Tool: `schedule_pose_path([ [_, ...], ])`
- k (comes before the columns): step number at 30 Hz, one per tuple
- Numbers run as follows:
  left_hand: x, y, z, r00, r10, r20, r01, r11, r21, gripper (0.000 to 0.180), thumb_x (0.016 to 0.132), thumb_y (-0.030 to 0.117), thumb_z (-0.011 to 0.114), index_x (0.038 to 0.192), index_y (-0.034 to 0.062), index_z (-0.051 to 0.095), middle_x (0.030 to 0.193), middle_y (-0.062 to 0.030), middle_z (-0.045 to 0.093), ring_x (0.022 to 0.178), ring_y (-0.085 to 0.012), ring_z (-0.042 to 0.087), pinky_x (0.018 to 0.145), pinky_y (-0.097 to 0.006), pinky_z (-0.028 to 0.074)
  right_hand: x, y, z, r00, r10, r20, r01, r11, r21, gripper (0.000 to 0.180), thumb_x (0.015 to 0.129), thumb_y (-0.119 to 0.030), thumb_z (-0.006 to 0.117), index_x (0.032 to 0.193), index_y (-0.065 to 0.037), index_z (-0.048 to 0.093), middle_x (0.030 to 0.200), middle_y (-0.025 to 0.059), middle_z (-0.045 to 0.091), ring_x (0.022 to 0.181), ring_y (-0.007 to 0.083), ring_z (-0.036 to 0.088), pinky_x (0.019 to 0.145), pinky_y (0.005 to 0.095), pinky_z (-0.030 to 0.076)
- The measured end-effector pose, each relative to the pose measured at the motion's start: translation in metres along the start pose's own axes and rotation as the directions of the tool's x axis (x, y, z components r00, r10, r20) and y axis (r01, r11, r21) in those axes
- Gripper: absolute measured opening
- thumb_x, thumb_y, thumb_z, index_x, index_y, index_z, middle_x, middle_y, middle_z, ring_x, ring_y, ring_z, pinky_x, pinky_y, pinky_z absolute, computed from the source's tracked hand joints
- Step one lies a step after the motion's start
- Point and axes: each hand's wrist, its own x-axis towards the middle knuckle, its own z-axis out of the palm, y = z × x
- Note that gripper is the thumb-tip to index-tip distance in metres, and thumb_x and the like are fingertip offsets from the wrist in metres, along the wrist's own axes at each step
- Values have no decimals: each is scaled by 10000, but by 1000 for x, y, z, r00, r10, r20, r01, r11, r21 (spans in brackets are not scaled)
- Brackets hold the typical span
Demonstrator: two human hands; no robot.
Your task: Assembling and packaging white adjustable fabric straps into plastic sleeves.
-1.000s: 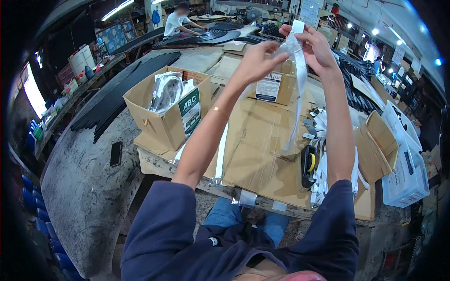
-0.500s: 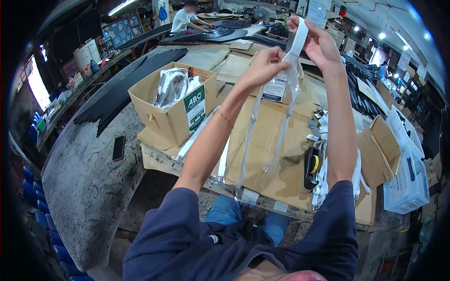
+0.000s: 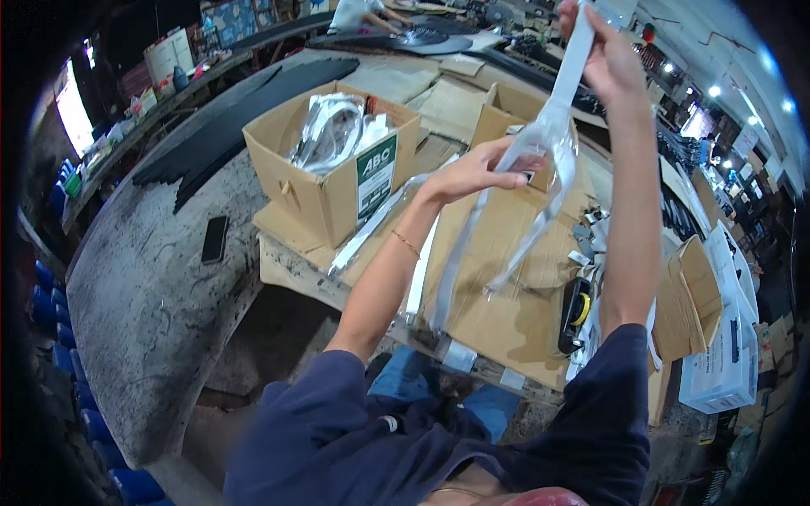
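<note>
My right hand (image 3: 613, 63) is raised at the upper right, its fingers closed on the upper end of a white strap (image 3: 572, 72). Clear plastic wrapping (image 3: 553, 135) bunches around the strap lower down, and two long tails dangle from it over the cardboard. Lower and to the left, my left hand (image 3: 481, 171) has its thumb and fingers around the plastic-covered part. An open cardboard box (image 3: 316, 207) holding plastic-wrapped items (image 3: 327, 139) stands left of my left forearm. More white straps (image 3: 371, 228) lie beside that box.
Flattened cardboard (image 3: 506, 312) covers the worktable. A black-and-yellow tool (image 3: 577, 314) lies near my right forearm, by other white straps. Another open box (image 3: 499, 118) stands beyond my hands. A phone (image 3: 215, 239) rests at left; a small carton (image 3: 688, 295) and clear bin (image 3: 721, 363) stand at right.
My right hand has gone up and right with the strap's end. My left hand is lower, farther from the right, with more strap stretched between them. The view has shifted downward.
</note>
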Motion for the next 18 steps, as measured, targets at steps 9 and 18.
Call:
schedule_pose_path([
  [9, -109, -114, -42, 978, -206, 20, 201, 917, -345, 489, 769, 238, 650, 1179, -26, 616, 1466, -200, 369, 1349, -299, 378, 1124, -411, 276, 45, -17, 87, 996, -79, 45, 85, 987, -135, 249, 977, -117, 440, 1023, 84, 578, 919, 151, 640, 830, 226, 638, 715, 321, 563],
  [18, -105, -137, -45, 970, -230, -84, 215, 964, -158, 919, 722, 337, 643, 1490, 43, 233, 1503, -143, 322, 1240, -249, 490, 1094, -426, 267, 103, 5, 112, 996, -54, -65, 58, 997, 50, 183, 964, -43, 458, 1054, 94, 541, 963, 169, 611, 835, 216, 620, 770, 295, 571],
])
